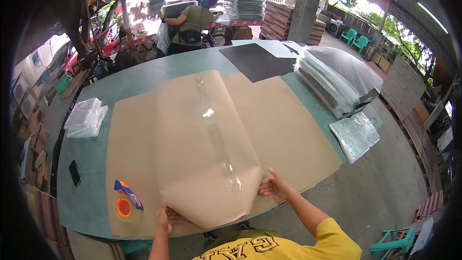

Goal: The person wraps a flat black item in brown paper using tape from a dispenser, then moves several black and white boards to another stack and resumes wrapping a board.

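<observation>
A long parcel wrapped in brown kraft paper [187, 130] lies in front of me, a strip of clear tape [211, 132] running along its length. The paper at its near end tapers between slanted edges. At the left slanted edge is my left hand [166, 217], thumb up and fingers stretched out against the paper, their tips partly hidden. My right hand [274, 185] touches the right near corner with its fingers apart. Beneath the parcel are flat brown paper sheets [298, 130]. A tape dispenser with a clear roll [128, 206] rests on the left.
The green table [139, 84] holds a phone [75, 173], folded plastic bags [85, 118], a stack of plastic-wrapped panels [332, 79], a clear plastic packet [355, 136] and a dark sheet [257, 61]. Beyond it, a person [190, 26] handles wrapped panels. A green stool [392, 240] stands lower right.
</observation>
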Tool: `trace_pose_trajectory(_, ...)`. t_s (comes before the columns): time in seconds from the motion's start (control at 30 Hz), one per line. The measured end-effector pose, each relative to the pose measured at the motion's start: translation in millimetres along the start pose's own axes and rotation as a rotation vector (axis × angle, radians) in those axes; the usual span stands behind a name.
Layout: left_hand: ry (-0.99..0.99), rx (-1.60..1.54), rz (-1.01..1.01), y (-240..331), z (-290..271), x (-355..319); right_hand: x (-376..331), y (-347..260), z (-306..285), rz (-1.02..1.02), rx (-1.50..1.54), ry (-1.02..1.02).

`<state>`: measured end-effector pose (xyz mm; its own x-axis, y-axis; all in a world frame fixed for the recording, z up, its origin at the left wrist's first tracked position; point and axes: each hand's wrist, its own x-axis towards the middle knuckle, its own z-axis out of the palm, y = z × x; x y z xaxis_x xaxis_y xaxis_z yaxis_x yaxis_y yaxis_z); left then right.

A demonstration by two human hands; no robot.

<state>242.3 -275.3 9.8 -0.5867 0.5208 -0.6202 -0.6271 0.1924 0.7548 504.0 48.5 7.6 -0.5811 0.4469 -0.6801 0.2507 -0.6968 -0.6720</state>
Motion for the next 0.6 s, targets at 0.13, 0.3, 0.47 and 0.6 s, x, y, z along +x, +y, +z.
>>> trace_pose_trajectory(0.13, 0.132, -0.28, 0.045, -8, 7, 56, 27, -20, 19, 0.017, -0.168, 0.079)
trace_pose_trajectory(0.3, -0.11, -0.306, -0.03, 1, 7, 46, 26, -12, 12, -0.054, -0.114, 0.016)
trace_pose_trajectory(0.47, -0.249, -0.459, 0.107, -25, -2, 50, 20, 15, 28, -0.183, 0.114, -0.036)
trace_pose_trajectory(0.6, -0.105, -0.429, 0.133, -29, 33, 8, -12, 43, 56, -0.16, -0.058, 0.072)
